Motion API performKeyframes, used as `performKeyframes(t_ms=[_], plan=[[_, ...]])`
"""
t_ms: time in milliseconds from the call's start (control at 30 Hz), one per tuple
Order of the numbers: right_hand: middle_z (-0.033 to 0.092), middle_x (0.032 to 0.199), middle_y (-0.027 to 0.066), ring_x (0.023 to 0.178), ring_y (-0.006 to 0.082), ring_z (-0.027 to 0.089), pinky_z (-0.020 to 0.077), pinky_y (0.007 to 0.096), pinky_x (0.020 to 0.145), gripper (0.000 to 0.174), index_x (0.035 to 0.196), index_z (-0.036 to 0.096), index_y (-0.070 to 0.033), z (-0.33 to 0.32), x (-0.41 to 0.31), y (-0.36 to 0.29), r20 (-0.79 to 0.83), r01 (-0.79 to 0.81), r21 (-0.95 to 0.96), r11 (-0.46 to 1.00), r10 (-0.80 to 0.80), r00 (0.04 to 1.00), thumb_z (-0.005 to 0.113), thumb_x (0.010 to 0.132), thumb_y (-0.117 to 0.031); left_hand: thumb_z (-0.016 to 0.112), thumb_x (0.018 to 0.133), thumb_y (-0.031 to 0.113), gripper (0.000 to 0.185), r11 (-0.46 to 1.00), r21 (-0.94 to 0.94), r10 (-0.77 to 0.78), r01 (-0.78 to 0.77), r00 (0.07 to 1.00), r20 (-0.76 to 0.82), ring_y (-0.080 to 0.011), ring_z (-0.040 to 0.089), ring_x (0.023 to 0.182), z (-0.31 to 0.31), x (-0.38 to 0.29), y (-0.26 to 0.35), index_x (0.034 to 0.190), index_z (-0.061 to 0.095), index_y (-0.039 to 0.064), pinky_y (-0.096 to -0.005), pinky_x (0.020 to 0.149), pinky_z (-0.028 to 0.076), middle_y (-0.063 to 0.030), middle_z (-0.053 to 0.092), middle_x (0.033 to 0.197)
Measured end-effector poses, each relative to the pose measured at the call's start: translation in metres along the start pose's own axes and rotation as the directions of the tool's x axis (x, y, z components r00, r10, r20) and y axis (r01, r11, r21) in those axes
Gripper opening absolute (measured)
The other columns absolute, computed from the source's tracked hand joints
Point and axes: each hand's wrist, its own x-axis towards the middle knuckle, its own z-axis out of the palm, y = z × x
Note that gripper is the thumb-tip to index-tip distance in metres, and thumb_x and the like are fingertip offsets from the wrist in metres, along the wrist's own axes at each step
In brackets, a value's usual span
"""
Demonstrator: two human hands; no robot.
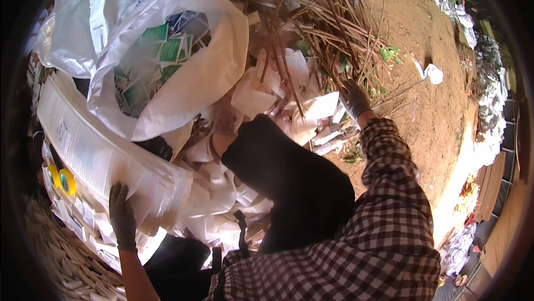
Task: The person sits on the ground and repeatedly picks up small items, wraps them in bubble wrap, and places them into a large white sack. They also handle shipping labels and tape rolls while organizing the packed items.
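Observation:
My left hand [122, 219], in a grey work glove, rests its fingers against the near edge of a long stack of whitish packaging sheets [104, 155] with plastic film over it. Its thumb side is hidden, so a grip cannot be made out. On the right, my gloved right hand [354, 98] is stretched out beside a heap of thin cut branches [333, 38], fingers extended with nothing seen in them. Between my arms lie crumpled pale papers [254, 96]. A white woven sack [225, 38] stands wide open ahead, holding many green-and-white printed packets [171, 48].
Two yellow tape rolls [66, 181] lie at the left beside papers. A dense pile of pale pieces [71, 259] fills the lower left. Bare brown soil [400, 88] stretches to the right, with a twig and white scrap [434, 73] on it. My dark-clad knee [296, 176] is raised in the middle.

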Motion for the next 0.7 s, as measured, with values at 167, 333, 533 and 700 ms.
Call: performKeyframes(t_ms=[167, 333, 533, 700], plan=[[0.075, 0.104, -0.0007, 0.107, 0.0212, 0.067, 0.0452, 0.0426, 0.096, 0.022, 0.103, 0.078, -0.02, -0.025, 0.026, 0.022, 0.463, 0.162, 0.006, 0.987, -0.146, 0.874, 0.058, 0.093, -0.021, 0.044, 0.087, -0.007, 0.043, 0.998, -0.055, -0.021, 0.018, 0.998, -0.052, -0.0379, 0.047, 0.134, 0.003, -0.002, 0.004, 0.126, 0.062, 0.0, -0.0462, 0.114, 0.037, -0.0195, 0.056, 0.138], [0.071, 0.081, 0.0108, 0.076, 0.0286, 0.07, 0.0531, 0.0448, 0.068, 0.014, 0.091, 0.071, -0.016, -0.082, -0.052, 0.081, 0.352, -0.04, 0.366, 0.93, -0.099, 0.931, 0.059, 0.086, -0.018, 0.043, 0.078, -0.011, 0.05, 0.972, -0.193, -0.138, 0.131, 0.99, -0.023, -0.0393, 0.048, 0.133, 0.016, -0.001, -0.007, 0.125, 0.06, -0.003, -0.0466, 0.115, 0.036, -0.0219, 0.056, 0.136], [0.063, 0.08, 0.0026, 0.066, 0.0115, 0.062, 0.0496, 0.027, 0.058, 0.031, 0.119, 0.064, -0.004, -0.232, -0.188, 0.15, 0.33, -0.345, 0.938, 0.048, 0.193, 0.924, 0.054, 0.1, -0.027, 0.049, 0.084, -0.004, 0.035, 0.912, -0.408, -0.187, 0.047, 0.932, -0.31, -0.0373, 0.052, 0.129, 0.036, -0.006, -0.002, 0.115, 0.065, -0.001, -0.0435, 0.112, 0.039, -0.0207, 0.06, 0.131], [0.062, 0.085, 0.0011, 0.07, 0.0099, 0.061, 0.0512, 0.0224, 0.058, 0.034, 0.126, 0.062, -0.006, -0.423, -0.183, 0.014, 0.075, -0.115, 0.875, -0.471, -0.102, 0.992, 0.062, 0.098, -0.026, 0.053, 0.091, 0.003, 0.032, 0.689, -0.709, -0.426, 0.149, 0.875, -0.23, -0.0312, 0.063, 0.112, 0.022, -0.003, 0.023, 0.121, 0.065, 0.005, -0.0358, 0.098, 0.049, -0.0168, 0.066, 0.123]])
